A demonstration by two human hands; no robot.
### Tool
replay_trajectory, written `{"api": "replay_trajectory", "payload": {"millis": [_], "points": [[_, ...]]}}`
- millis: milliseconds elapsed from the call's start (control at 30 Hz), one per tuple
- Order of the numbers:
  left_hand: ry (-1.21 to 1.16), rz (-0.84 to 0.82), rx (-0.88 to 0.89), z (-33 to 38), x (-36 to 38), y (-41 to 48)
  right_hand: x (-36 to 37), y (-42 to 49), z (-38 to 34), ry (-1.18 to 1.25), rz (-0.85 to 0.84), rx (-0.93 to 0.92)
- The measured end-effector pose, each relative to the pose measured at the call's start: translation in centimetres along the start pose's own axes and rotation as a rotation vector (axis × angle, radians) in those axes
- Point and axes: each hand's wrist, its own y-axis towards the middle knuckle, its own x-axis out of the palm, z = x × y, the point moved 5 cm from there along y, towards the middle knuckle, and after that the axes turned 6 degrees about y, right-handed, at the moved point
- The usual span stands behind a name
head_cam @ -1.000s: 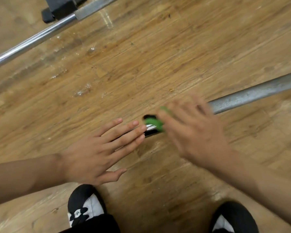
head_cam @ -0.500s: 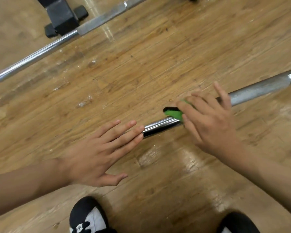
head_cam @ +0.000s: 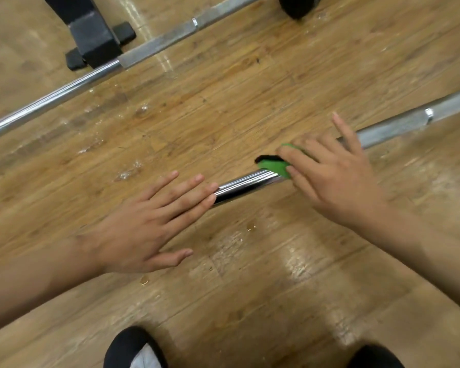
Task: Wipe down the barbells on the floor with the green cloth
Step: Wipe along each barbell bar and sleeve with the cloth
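While the left hand (head_cam: 146, 224) lies flat with fingers straight, its grip open, the fingertips rest on the chrome end of the near bar (head_cam: 245, 183), which lies slanted on the wooden floor (head_cam: 250, 102). Further along that bar the right hand (head_cam: 329, 176) has its grip on the green cloth (head_cam: 274, 166), thumb on the near side and fingers draped over the top, holding it against the metal. A second bar (head_cam: 64, 94) lies well apart, up the floor, beside a black stand (head_cam: 91, 35). Two dark shoes (head_cam: 133, 349) show at the bottom edge.
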Motion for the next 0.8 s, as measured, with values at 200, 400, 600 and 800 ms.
{"api": "replay_trajectory", "payload": {"millis": [200,400,600,800], "points": [[0.081,0.001,-0.030,-1.4,-0.1,1.0,-1.4,0.3,5.6,0.034,0.132,0.491],[0.071,0.010,-0.119,-1.9,0.6,3.0,2.3,2.9,-6.0,0.143,0.054,-0.005],[0.042,-0.008,-0.150,-2.6,0.8,3.2,0.1,1.2,6.2,0.035,0.169,0.356],[-0.028,-0.016,-0.128,-3.4,0.9,3.3,2.4,4.3,-3.0,0.175,0.213,0.243]]}}
